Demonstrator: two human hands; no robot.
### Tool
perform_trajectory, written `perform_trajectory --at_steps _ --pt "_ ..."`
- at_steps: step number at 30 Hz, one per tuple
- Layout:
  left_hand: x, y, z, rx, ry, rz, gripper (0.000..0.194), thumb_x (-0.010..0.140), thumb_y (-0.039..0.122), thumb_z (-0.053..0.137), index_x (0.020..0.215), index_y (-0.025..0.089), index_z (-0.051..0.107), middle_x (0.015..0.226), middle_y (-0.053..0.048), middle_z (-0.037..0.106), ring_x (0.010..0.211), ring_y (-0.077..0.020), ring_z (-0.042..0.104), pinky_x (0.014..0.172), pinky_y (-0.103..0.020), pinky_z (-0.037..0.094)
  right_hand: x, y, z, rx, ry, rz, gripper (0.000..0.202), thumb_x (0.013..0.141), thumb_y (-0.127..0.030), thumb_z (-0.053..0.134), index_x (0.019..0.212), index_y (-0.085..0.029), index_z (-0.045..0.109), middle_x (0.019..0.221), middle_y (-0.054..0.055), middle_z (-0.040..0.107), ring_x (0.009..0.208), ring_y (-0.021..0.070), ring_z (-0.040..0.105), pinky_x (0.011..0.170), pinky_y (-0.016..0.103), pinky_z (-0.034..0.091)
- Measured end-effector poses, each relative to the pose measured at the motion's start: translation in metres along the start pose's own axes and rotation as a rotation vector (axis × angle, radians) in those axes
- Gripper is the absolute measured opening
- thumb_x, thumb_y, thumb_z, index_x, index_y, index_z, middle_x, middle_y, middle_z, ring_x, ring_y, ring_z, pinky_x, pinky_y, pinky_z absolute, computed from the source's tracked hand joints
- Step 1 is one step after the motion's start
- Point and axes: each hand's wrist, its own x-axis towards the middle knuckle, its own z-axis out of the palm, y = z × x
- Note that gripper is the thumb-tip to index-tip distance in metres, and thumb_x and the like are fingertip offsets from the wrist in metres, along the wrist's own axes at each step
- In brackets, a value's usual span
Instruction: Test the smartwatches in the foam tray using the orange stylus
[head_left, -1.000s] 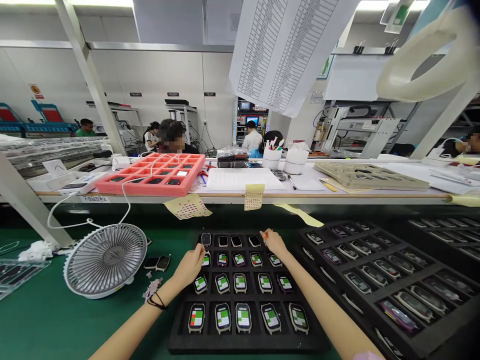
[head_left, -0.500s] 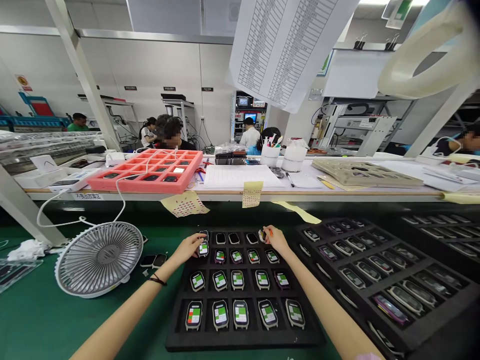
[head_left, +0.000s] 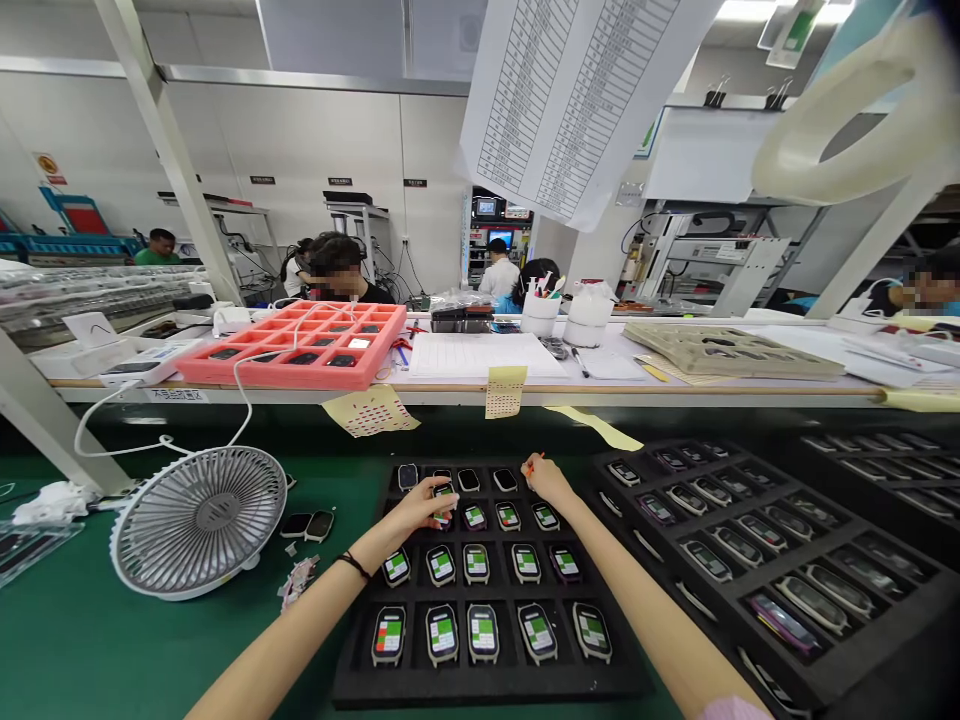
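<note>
- Pale walls (head_left: 435, 140) ring the workroom, where a shelf (head_left: 450, 394) runs above a green bench (head_left: 82, 630); take the middle of the near tray (head_left: 487, 688) as the clock's centre, twelve pointing away from the person.
- Left hand (head_left: 420, 508): at eleven, thumb and fingers clamped on a watch (head_left: 444, 490) in the second row, second from the left; whether its base is clear of the compartment, I cannot tell.
- For that grip, holding the case by its edges seems best, so skin stays off the lit glass; keeping the watch level with its slot should spare the walls a knock.
- Dark cord (head_left: 354, 565) circles the left wrist; holding that wrist high would probably stop it brushing the watches below.
- Right hand (head_left: 546, 478): at one, fingertips bunched over the far row's right end, with an orange bit (head_left: 530, 470) showing; what they grip, if anything, I cannot tell. A light, steady touch looks wise.
- Around both hands, more watches sit face up; those in the nearer rows show green and white screens.
- Farther out, a second tray (head_left: 889, 690) of watches lies at three, two loose watches (head_left: 320, 525) at ten, and a fan (head_left: 199, 520) beyond them.
</note>
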Motion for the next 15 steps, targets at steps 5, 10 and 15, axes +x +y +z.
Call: perform_trajectory --at_steps 5,10,15 --pt "0.021 -0.017 0.002 -0.074 0.061 0.186 0.072 0.061 0.025 0.077 0.125 0.017 0.045 0.116 -0.012 0.056 0.084 -0.0152 0.060 0.058 -0.019 0.044 0.001 0.003 -0.002 0.050 -0.005 0.054 0.026 0.095 -0.025 0.044 0.102 -0.004 0.056 0.091 0.016 0.064 0.087 0.0215 0.062 0.076 0.032 0.044" --pt "0.029 -0.024 -0.010 -0.114 0.135 0.295 0.068 0.065 0.034 0.074 0.123 0.017 0.044 0.116 -0.012 0.056 0.084 -0.0160 0.060 0.063 -0.023 0.046 -0.001 0.012 -0.003 0.244 -0.006 0.059 0.014 0.089 -0.010 0.043 0.088 -0.008 0.057 0.085 0.011 0.063 0.072 0.0156 0.062 0.068 0.027 0.046" --pt "0.023 -0.022 -0.010 -0.097 0.138 0.396 0.065 0.063 0.033 0.076 0.118 0.017 0.047 0.115 -0.010 0.057 0.101 -0.0197 0.059 0.089 -0.033 0.047 -0.009 0.017 -0.009 0.566 0.027 0.006 0.019 0.089 -0.018 0.037 0.087 -0.013 0.055 0.069 0.003 0.058 0.048 0.0121 0.055 0.052 0.024 0.045"
